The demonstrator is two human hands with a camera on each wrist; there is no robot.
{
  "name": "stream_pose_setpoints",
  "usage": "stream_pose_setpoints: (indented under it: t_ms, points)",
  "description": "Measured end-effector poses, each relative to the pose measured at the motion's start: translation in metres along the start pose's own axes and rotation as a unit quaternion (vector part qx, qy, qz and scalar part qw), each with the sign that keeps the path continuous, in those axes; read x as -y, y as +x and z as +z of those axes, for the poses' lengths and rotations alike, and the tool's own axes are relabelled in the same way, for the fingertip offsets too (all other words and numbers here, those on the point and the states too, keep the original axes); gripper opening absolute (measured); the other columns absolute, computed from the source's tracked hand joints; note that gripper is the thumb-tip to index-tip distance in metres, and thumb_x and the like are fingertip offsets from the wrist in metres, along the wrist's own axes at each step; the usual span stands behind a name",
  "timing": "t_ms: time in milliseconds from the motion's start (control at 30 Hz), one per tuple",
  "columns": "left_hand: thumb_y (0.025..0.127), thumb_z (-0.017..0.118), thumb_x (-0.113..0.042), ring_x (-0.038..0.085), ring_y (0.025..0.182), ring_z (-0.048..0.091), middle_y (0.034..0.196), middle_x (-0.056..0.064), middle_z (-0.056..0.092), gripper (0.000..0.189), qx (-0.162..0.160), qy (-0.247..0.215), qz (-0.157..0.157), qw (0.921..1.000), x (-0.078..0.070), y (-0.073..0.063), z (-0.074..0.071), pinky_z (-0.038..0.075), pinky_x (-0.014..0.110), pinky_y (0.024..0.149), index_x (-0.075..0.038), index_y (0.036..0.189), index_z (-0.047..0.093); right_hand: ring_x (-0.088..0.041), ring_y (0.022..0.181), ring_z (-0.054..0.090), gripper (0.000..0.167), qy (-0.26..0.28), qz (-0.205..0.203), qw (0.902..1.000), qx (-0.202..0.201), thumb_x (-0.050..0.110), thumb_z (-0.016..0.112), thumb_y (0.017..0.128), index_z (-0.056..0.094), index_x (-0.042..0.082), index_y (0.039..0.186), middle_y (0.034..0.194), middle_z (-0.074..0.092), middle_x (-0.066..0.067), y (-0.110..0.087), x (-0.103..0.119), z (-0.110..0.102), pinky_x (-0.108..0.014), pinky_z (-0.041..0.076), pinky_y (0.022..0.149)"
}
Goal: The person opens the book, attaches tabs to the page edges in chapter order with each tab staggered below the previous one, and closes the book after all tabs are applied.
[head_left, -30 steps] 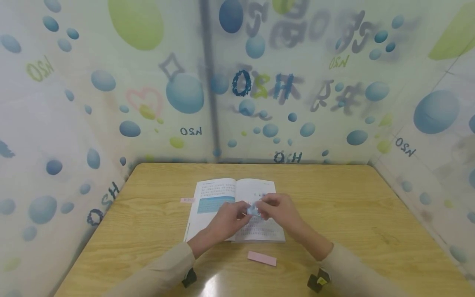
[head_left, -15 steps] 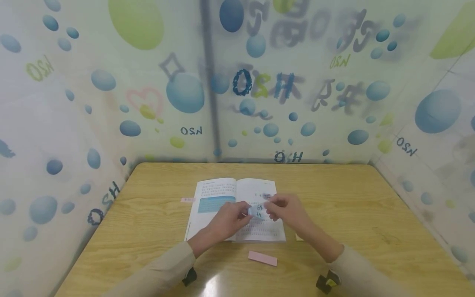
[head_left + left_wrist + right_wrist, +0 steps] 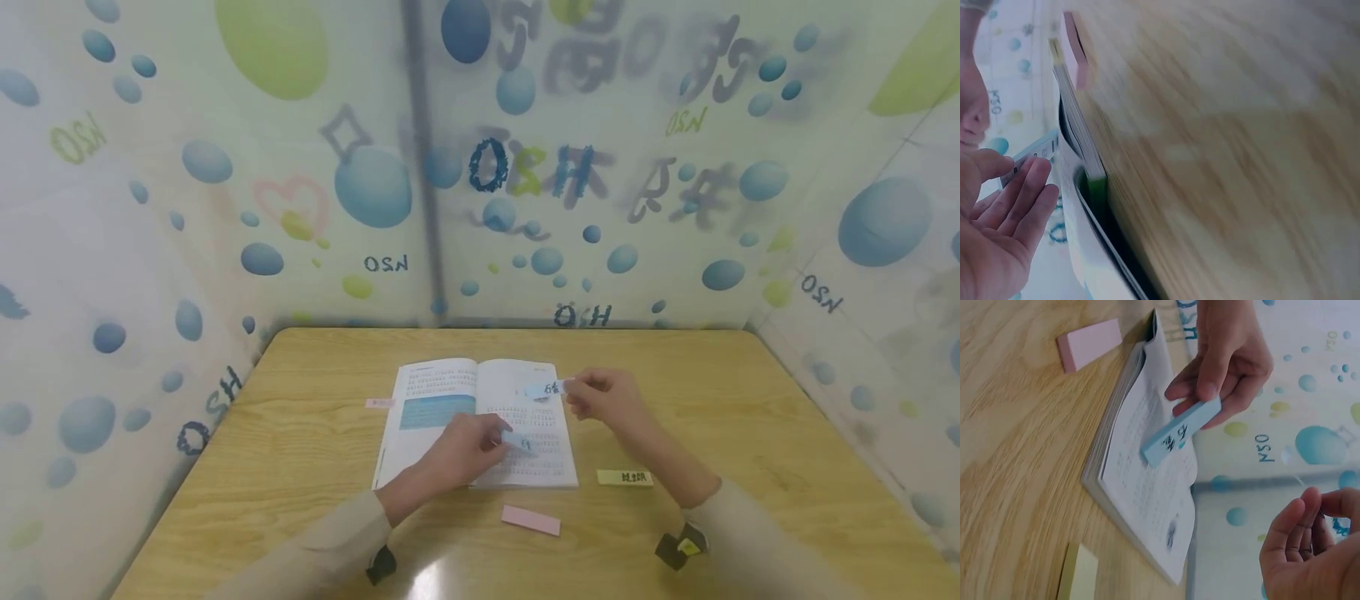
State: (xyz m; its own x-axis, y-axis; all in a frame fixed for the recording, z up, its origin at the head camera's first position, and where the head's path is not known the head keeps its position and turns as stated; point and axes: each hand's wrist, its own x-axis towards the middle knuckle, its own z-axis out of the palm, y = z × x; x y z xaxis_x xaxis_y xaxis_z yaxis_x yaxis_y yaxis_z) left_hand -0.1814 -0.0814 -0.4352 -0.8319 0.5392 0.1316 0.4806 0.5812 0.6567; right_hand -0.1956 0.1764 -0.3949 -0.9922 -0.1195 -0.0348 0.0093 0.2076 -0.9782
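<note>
My left hand (image 3: 465,448) pinches a pad of blue sticky notes (image 3: 1182,431) between thumb and fingers, over the right page of an open book (image 3: 442,467). Handwriting marks the pad's top. In the head view my right hand (image 3: 603,400) pinches one loose blue sticky note (image 3: 543,390), also written on, by its right end. That note is above the upper right of the page. From the right wrist it looks like a thin, nearly edge-on strip at the right fingertips (image 3: 1311,495). The left wrist view shows the pad (image 3: 1041,149) between the left thumb and fingers.
A pink sticky-note pad (image 3: 531,520) lies in front of the book. A yellow pad (image 3: 626,477) with writing lies right of it. One pink tab (image 3: 379,403) sticks out from the book's left edge. Patterned curtains (image 3: 510,250) surround the wooden table (image 3: 315,358).
My right hand has moved right and slightly up, peeling a written blue sticky note off the pad. The left hand keeps the pad nearly in place. The yellow pad has come into view.
</note>
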Motion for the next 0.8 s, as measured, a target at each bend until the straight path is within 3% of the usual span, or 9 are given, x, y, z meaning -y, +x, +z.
stream_pose_setpoints:
  t_ms: [233, 433, 667, 800]
  points:
    - [0.093, 0.075, -0.014, 0.001, 0.074, 0.062, 0.09, -0.005, 0.072, 0.017, 0.036, -0.053, 0.002, 0.9979, -0.022, 0.001, 0.011, 0.053, 0.02, 0.066, -0.007, 0.109, 0.074, -0.035, 0.093, 0.065, 0.025, 0.001, 0.022, 0.9997, -0.007, 0.018, 0.067, 0.099, 0.066, -0.007, 0.105, 0.095, 0.065, -0.016, 0.006, -0.009, -0.009, -0.03, 0.058, 0.078]
    - [0.092, 0.076, -0.014, -0.001, 0.075, 0.064, 0.087, -0.01, 0.071, 0.016, 0.058, -0.099, 0.013, 0.9933, -0.032, 0.002, 0.026, 0.053, 0.018, 0.069, -0.008, 0.107, 0.075, -0.027, 0.088, 0.065, 0.026, 0.006, 0.016, 0.9998, -0.003, 0.017, 0.067, 0.1, 0.065, -0.009, 0.104, 0.094, 0.065, -0.016, 0.008, -0.017, -0.012, -0.029, 0.058, 0.079]
    - [0.092, 0.074, -0.012, -0.003, 0.075, 0.061, 0.085, -0.014, 0.069, 0.009, 0.079, -0.091, 0.019, 0.9925, -0.036, -0.003, 0.045, 0.051, 0.015, 0.072, -0.009, 0.1, 0.076, -0.025, 0.086, 0.065, 0.023, 0.012, 0.026, 0.9996, -0.006, 0.016, 0.068, 0.098, 0.066, -0.006, 0.102, 0.093, 0.065, -0.015, 0.011, -0.025, -0.011, -0.031, 0.058, 0.079]
    - [0.091, 0.074, -0.013, -0.002, 0.067, 0.057, 0.078, -0.016, 0.065, 0.009, 0.093, -0.073, 0.009, 0.993, -0.035, -0.005, 0.045, 0.049, 0.015, 0.064, -0.01, 0.099, 0.076, -0.026, 0.088, 0.064, 0.026, 0.003, 0.031, 0.9995, -0.005, 0.017, 0.068, 0.099, 0.066, -0.008, 0.104, 0.094, 0.065, -0.014, 0.011, -0.027, -0.009, -0.031, 0.058, 0.08]
